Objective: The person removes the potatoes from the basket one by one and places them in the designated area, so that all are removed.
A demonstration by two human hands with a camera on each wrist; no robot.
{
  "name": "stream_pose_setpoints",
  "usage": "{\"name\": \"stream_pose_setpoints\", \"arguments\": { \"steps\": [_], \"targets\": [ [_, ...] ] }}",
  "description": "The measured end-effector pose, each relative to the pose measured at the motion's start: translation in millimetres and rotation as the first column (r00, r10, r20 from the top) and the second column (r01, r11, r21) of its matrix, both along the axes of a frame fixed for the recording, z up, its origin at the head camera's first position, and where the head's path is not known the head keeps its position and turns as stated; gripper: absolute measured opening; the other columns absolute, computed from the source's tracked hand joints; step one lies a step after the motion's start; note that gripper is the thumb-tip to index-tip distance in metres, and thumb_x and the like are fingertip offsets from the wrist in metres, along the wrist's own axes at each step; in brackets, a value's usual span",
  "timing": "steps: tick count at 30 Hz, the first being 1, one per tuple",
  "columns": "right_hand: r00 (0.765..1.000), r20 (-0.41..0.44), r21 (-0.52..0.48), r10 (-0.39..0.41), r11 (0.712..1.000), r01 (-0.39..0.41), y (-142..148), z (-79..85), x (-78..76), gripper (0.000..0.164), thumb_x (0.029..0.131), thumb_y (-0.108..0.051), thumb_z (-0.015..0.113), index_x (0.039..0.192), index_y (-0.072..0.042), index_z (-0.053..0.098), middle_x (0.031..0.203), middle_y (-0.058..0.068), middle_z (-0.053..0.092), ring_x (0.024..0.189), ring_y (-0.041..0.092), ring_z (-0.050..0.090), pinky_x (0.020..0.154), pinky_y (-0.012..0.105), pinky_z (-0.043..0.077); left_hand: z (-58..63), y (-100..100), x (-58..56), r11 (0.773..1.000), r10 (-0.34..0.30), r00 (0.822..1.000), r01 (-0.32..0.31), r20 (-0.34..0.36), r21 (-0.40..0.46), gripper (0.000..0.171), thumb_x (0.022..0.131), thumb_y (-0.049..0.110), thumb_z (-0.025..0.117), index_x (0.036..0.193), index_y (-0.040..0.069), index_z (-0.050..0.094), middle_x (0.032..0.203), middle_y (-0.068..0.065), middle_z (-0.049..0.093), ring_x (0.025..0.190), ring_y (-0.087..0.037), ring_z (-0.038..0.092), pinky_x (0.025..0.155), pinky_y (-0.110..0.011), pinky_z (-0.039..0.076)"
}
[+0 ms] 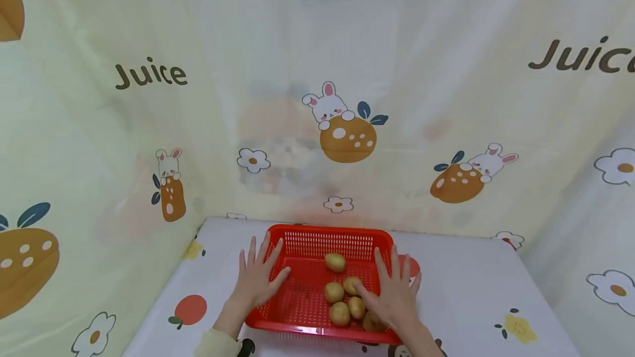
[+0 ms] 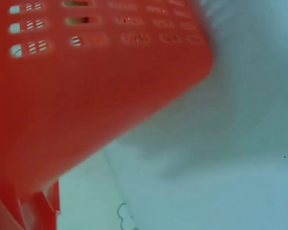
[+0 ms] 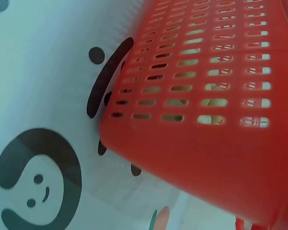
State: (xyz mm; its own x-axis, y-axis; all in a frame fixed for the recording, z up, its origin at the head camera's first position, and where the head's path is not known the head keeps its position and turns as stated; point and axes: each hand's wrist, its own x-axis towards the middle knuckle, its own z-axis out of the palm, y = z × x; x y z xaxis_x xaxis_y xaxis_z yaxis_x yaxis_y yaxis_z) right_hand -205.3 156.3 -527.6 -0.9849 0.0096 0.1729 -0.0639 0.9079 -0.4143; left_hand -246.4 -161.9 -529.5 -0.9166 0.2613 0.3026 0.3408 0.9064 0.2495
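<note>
A red plastic basket (image 1: 300,296) with slotted sides stands on the table. Several potatoes lie in it, mostly toward its right half; one potato (image 1: 335,262) sits apart near the back. My left hand (image 1: 259,281) is spread over the basket's left rim, its fingers straight. Over the right side spreads my right hand (image 1: 396,297), its thumb by a potato (image 1: 353,285) and part of another hidden below; contact cannot be told. The left wrist view is mostly the basket's outer wall (image 2: 91,86); the right wrist view has its slotted side (image 3: 182,148).
A white tablecloth (image 1: 461,285) with printed fruit and flowers lies under the basket. Behind and at both sides hangs a pale curtain (image 1: 278,43) printed with rabbits, oranges and the word Juice.
</note>
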Motion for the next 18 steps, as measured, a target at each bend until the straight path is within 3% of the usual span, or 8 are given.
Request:
{"name": "stream_pose_setpoints", "arguments": {
  "steps": [7, 12, 18],
  "targets": [
    [1.000, 0.017, 0.022, 0.019, 1.000, -0.019, 7, 4.4, -1.7, 0.098, 0.085, -0.068, 0.055, 0.158, -0.010, 0.023, 0.162, 0.024, 0.000, 0.142, 0.054, 0.000, 0.102, 0.079, 0.000, 0.5, -7, -6.0, 0.999, -0.016, 1.000, 0.015, 0.008, 0.045, 0.070, 0.095, 0.048, 0.053, 0.154, 0.017, 0.036, 0.161, -0.017, 0.023, 0.145, -0.050, 0.013, 0.109, -0.070, 0.015],
    [1.000, 0.019, 0.029, 0.009, 1.000, -0.009, 12, 4.9, -0.2, 0.098, 0.085, -0.067, 0.057, 0.158, -0.010, 0.022, 0.162, 0.025, 0.002, 0.142, 0.055, 0.002, 0.101, 0.080, 0.002, -7.0, -14, -7.7, 0.998, -0.025, 0.999, 0.023, 0.044, 0.058, 0.068, 0.095, 0.044, 0.054, 0.154, 0.017, 0.035, 0.162, -0.016, 0.021, 0.144, -0.050, 0.018, 0.108, -0.069, 0.022],
    [0.997, 0.071, -0.058, 0.014, 0.998, -0.010, 16, 4.1, 5.7, 0.096, 0.086, -0.064, 0.057, 0.158, -0.010, 0.022, 0.162, 0.026, 0.002, 0.143, 0.055, 0.001, 0.101, 0.080, 0.002, -16.4, -22, -5.3, 0.976, -0.100, 0.988, 0.075, 0.116, 0.205, 0.064, 0.096, 0.030, 0.055, 0.155, 0.013, 0.034, 0.163, -0.015, 0.018, 0.138, -0.044, 0.036, 0.101, -0.065, 0.037]
  ]
}}
